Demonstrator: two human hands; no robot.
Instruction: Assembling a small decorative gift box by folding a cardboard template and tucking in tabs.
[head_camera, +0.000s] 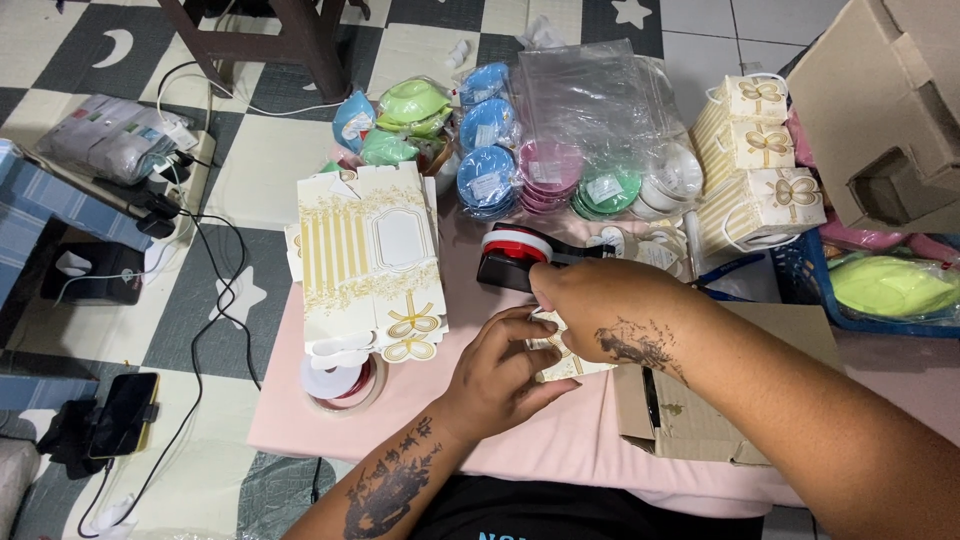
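Bright, even indoor light; soft shadows under hands; glare on plastic bags (590, 95); edges slightly warped.

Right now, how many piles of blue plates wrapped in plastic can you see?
3. One pile of blue plates sits at the back, a second pile just in front of it, and the third pile nearest the pink table. More may hide behind.

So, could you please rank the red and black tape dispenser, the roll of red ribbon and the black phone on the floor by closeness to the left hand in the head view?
From the left hand:
1. Red and black tape dispenser, just beyond the hand on the pink table.
2. Roll of red ribbon, to its left, partly under the flat box.
3. Black phone, far left on the floor.
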